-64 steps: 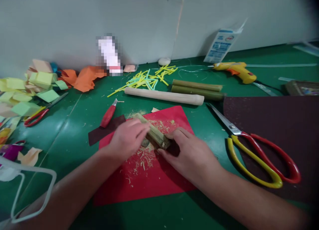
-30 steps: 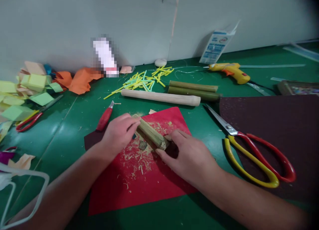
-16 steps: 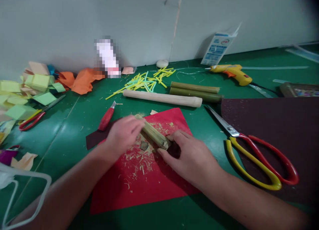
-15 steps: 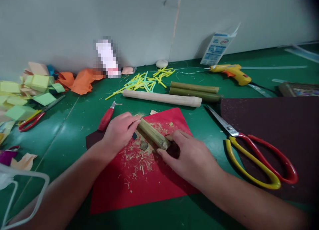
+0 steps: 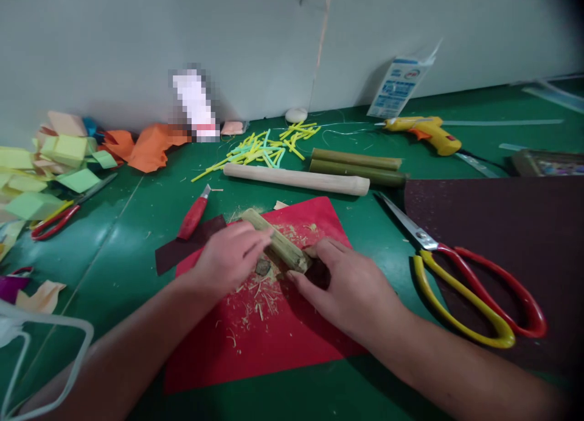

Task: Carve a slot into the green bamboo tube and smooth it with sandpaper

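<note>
A short green bamboo piece (image 5: 285,249) lies slanted over a red sheet (image 5: 274,342). My right hand (image 5: 344,275) grips its near end between thumb and fingers. My left hand (image 5: 232,250) is closed against the left side of the bamboo, around its middle. Whatever those fingers pinch is hidden; they are slightly blurred. Pale shavings (image 5: 262,299) and a small dark chip (image 5: 263,267) are scattered on the red sheet below. Left of the sheet are a red-handled knife (image 5: 194,217) and a dark brown piece of sheet (image 5: 182,250).
Behind lie a pale peeled stick (image 5: 296,179), green bamboo lengths (image 5: 358,168) and yellow straw pieces (image 5: 255,150). Large scissors (image 5: 460,281) rest on the right, partly over a dark sheet (image 5: 497,226). A glue gun (image 5: 424,132) lies farther back. Coloured paper (image 5: 68,153) is heaped at left.
My left hand has slid along the bamboo from its far end toward me, uncovering that end and more of the brown piece. My right hand has kept its grip in place.
</note>
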